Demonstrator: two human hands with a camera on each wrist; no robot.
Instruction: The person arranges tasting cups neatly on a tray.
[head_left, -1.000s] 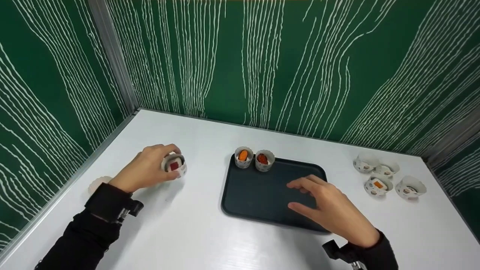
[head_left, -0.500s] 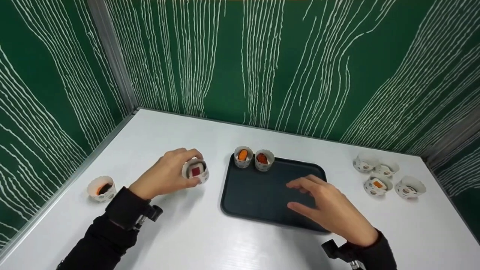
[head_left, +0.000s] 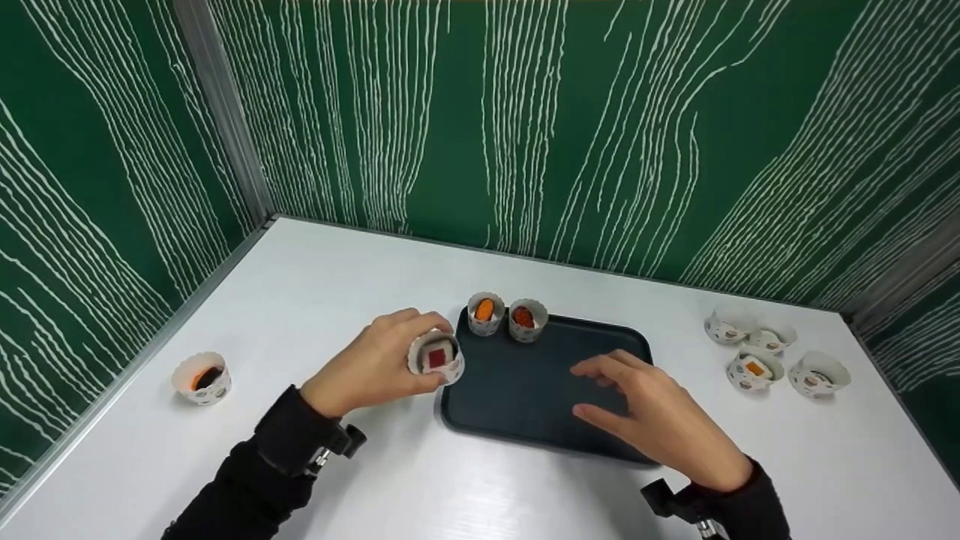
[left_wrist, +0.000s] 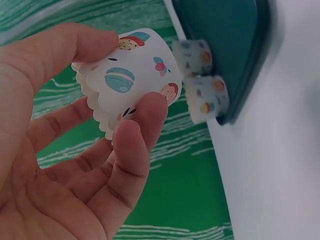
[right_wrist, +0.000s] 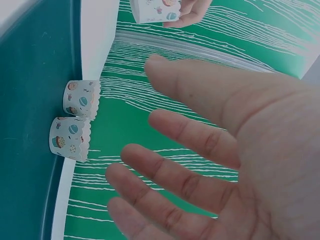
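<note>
Between thumb and fingers, my left hand [head_left: 379, 365] holds a scalloped paper baking cup [left_wrist: 131, 70] printed with sweets. In the head view, a white piece with a red square [head_left: 437, 356] lies inside it. Hand and cup are raised beside the left edge of a dark tray [head_left: 525, 390]. Two similar cups stand at that tray's back left corner: one cup [head_left: 486, 324] with an orange piece, the other cup [head_left: 528, 330] with a red one. Over the tray's right part hovers my right hand [head_left: 660, 416], fingers spread and holding nothing.
Far left on the white table [head_left: 360, 262] stands a cup [head_left: 202, 379] with an orange and black piece. Several cups cluster at the right, among them one cup [head_left: 752, 369] with an orange-topped white piece. Green walls [head_left: 450, 135] with white lines border the table.
My left hand has carried its paper cup rightward from the left part of the table to the tray's left edge, uncovering the far left cup. My right hand stays nearly still.
</note>
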